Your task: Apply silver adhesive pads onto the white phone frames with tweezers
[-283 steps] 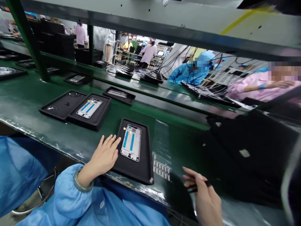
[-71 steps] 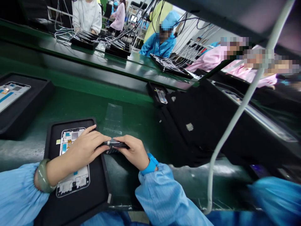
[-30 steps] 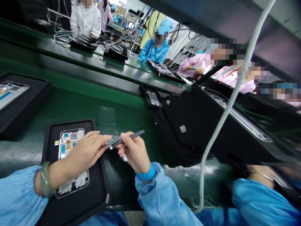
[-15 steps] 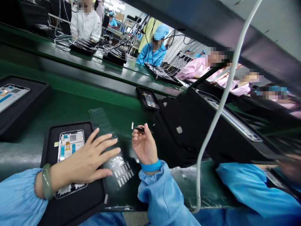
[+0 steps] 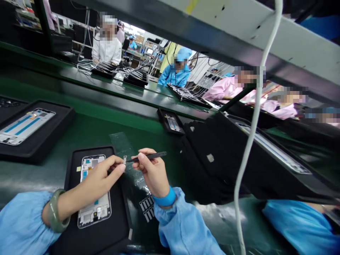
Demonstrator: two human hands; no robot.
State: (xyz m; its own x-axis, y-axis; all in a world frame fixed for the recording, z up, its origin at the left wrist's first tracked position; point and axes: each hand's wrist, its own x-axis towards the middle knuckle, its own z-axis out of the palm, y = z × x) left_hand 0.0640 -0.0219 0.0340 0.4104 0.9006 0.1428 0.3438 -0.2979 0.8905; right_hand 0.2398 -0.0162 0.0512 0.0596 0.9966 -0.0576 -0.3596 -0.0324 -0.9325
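My right hand [image 5: 152, 171] is closed around black tweezers [image 5: 156, 155]. Their tips meet a small pale sticker-like piece [image 5: 125, 159]. On its other side, the thumb and forefinger of my left hand [image 5: 106, 173] pinch this piece. Below my left forearm a phone frame [image 5: 92, 217], silvery with blue strips, lies in a black foam tray [image 5: 118, 226]; the forearm hides its middle. A clear plastic sheet [image 5: 119, 140] lies beside the tray, partly behind my hands. Several small pale pieces [image 5: 147, 209] sit in rows on its near end.
Another foam tray [image 5: 39, 152] with a phone frame [image 5: 28, 125] stands at left. A smaller one [image 5: 170, 120] is farther back. Black foam trays [image 5: 209, 156] lean at right behind a hanging white cable [image 5: 252, 138]. A co-worker's blue sleeve [image 5: 297, 226] is at lower right.
My left hand has gone from spread fingers to a pinch on the small piece. My right hand has brought the tweezers left to meet it. The view has shifted somewhat.
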